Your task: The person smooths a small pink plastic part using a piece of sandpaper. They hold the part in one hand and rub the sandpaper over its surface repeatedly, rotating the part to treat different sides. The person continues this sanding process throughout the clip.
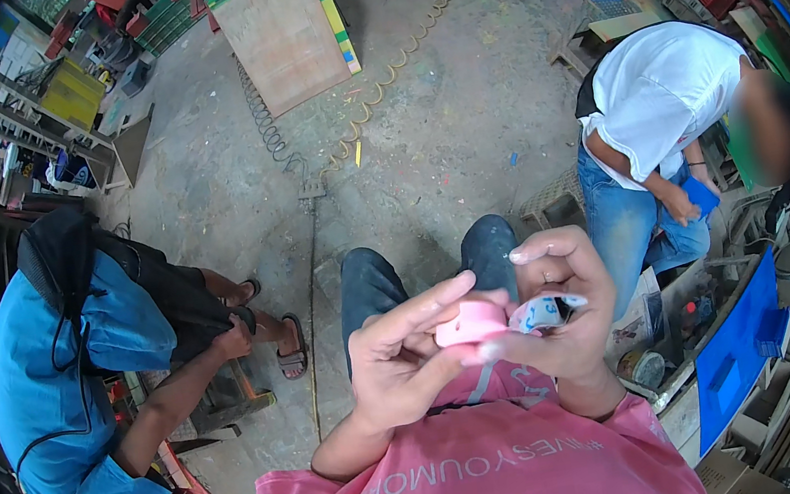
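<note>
In front of my chest, my left hand [395, 353] grips a small pink block [471, 323] with rounded edges between thumb and fingers. My right hand [572, 323] is closed around a folded piece of sandpaper [547, 310], pale on its back with blue marks and dark on the inner side. The sandpaper is right beside the pink block; whether the two touch is hard to tell. My fingers partly cover both.
A person in blue [78, 362] sits at the left, and one in a white shirt [677, 96] bends over a blue piece [700, 196] at the right. A blue board [740, 365] stands near my right elbow. Coiled hoses [391, 76] and a wooden panel [281, 46] are ahead.
</note>
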`<action>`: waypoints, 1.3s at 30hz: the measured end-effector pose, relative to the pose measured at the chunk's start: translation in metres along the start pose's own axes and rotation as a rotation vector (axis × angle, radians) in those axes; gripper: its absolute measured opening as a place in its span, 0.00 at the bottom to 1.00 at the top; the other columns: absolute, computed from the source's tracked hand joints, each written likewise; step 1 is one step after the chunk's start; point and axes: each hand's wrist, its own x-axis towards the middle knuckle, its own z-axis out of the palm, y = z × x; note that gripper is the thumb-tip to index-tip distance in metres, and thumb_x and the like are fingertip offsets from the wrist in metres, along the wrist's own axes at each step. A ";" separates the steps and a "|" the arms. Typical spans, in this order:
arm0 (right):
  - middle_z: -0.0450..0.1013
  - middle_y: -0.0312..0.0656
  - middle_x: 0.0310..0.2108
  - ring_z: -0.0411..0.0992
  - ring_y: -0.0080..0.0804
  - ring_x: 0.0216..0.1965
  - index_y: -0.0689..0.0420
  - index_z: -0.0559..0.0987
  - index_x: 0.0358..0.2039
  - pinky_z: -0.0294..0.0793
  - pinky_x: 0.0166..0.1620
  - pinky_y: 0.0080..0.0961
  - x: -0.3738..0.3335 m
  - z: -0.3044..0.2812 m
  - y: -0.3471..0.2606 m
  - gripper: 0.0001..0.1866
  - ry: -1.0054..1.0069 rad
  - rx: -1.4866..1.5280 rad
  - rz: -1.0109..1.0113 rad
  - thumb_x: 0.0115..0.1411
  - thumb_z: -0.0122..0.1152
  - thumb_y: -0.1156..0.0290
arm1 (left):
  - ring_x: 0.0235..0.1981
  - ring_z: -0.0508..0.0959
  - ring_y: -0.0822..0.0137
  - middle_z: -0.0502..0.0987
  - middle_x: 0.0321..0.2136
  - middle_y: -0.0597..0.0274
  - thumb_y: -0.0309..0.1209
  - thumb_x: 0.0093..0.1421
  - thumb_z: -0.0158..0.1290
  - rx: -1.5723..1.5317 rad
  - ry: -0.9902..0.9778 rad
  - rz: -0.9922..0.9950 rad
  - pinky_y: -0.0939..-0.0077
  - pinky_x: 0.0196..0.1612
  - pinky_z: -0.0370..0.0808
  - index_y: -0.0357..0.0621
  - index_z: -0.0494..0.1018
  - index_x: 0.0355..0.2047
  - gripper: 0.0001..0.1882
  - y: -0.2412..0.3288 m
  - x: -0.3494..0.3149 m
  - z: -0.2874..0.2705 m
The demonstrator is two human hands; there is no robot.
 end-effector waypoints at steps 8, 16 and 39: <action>0.61 0.28 0.12 0.53 0.10 0.15 0.64 0.68 0.42 0.46 0.21 0.13 0.006 -0.017 -0.013 0.25 -0.001 0.021 0.085 0.45 0.69 0.70 | 0.35 0.80 0.65 0.77 0.38 0.43 0.17 0.55 0.54 0.060 0.033 -0.075 0.80 0.37 0.77 0.28 0.68 0.49 0.20 0.016 0.001 0.005; 0.59 0.29 0.09 0.56 0.11 0.13 0.63 0.70 0.41 0.47 0.19 0.14 0.013 -0.013 -0.027 0.27 -0.153 -0.184 0.034 0.42 0.73 0.70 | 0.30 0.77 0.73 0.76 0.33 0.53 0.17 0.53 0.55 0.308 0.012 -0.016 0.87 0.30 0.72 0.30 0.70 0.47 0.19 0.025 0.009 0.010; 0.57 0.26 0.10 0.52 0.10 0.14 0.62 0.72 0.38 0.45 0.20 0.15 0.034 -0.011 -0.035 0.27 -0.282 -0.217 0.073 0.38 0.73 0.67 | 0.31 0.76 0.79 0.78 0.31 0.57 0.15 0.51 0.55 0.143 0.006 -0.140 0.90 0.32 0.70 0.27 0.69 0.43 0.18 0.032 0.001 0.006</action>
